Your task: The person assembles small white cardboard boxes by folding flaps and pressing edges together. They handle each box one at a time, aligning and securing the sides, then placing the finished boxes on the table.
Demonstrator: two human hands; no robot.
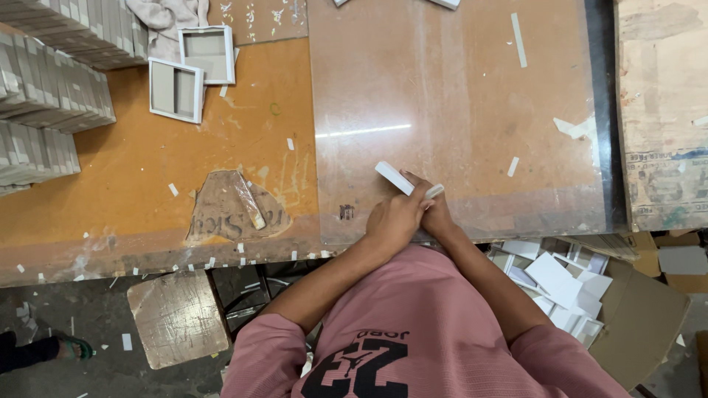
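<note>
two hands meet at the near edge of the worktop [457, 96]: the left hand [394, 220] and right hand [436, 214] each have a grip clamped together on a small white box [395, 177], held tilted just above the clear sheet. two open white trays [190, 71] lie far left beside grey stacked packs [51, 81]. a brown carton [634, 317] of white pieces sits on the floor at right.

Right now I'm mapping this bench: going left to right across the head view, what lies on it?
Stacked grey cardboard pieces → two white shallow box trays → clasped hands holding a small white box → brown carton of white pieces.
</note>
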